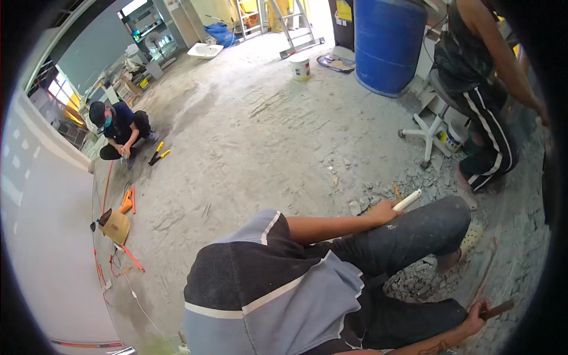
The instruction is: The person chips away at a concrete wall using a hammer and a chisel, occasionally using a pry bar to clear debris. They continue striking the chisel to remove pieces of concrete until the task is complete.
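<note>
My left hand [384,213] rests by my left knee, closed around a white rod-like handle [407,200]; its other end is hidden. A small orange-brown strip [397,191] shows just beyond that hand. Lower right, past my other knee, the fingers of my right hand [475,318] wrap round a brown, wood-like handle [498,310], whose full shape I cannot make out. A thin reddish-brown strip [489,269] runs up from near this hand along the grey surface. Broken grey rubble [414,284] lies between my legs.
A co-worker [121,130] squats at far left beside yellow-handled cutters [158,155]. Another person [485,94] is at upper right by a wheeled stool base [429,136]. A blue barrel [389,44], white bucket [300,69], orange power tool [126,202] and cable [142,305] are around.
</note>
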Available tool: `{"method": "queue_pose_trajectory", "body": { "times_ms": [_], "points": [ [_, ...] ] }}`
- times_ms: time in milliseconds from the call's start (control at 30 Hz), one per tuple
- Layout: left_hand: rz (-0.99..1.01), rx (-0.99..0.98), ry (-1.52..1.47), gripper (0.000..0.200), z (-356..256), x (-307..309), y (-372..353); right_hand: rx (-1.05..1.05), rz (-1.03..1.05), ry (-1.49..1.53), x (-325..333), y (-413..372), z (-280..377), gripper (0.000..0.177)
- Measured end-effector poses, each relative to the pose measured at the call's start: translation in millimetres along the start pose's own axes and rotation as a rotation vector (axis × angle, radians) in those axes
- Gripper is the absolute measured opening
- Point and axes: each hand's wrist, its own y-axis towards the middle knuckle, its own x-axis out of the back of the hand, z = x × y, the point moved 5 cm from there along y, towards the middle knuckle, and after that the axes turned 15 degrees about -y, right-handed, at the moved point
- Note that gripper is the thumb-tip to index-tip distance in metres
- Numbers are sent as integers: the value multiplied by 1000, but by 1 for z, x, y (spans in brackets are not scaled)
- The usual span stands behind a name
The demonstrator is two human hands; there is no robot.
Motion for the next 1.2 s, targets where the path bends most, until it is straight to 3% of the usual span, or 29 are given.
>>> {"method": "queue_pose_trajectory", "body": {
  "times_ms": [67, 333, 767, 900, 1000, 1033, 1067, 1100, 1133, 1167, 1200],
  "points": [
    [16, -23, 0, 43, -2, -1, -1, 31, -134, -97, -13, -13, -11, 30],
    [18, -116, -12, 40, 4, -6, 6, 66, -85, -66, -11, -17, 5, 23],
    [41, -63, 58, 47, -3, -5, -1, 180, -139, -77, 21, 11, 56, 26],
    [13, -63, 55, 48, -12, -4, -5, 133, -53, -44, -7, -16, 16, 26],
    [-31, -70, 48, 50, 14, 1, 5, 267, -40, -145, 21, 7, 33, 24],
    [-51, -102, 58, 50, 19, -6, 13, 146, 1, -293, 33, 17, 30, 23],
    [-53, 20, 158, 54, -3, -3, 1, 73, 32, -436, 41, 13, 37, 23],
    [-27, 38, 56, 56, 2, -3, -1, 51, 49, -571, 42, -2, 53, 22],
    [21, -55, 57, 56, 9, -2, 4, 42, -4, -95, -23, -43, -18, 22],
    [28, -261, 231, 53, 38, 2, 21, 65, -75, -133, -39, -55, -37, 23],
    [6, -652, 753, 40, 57, -5, 44, 119, 4, -193, -49, -57, -44, 22]
  ]
}}
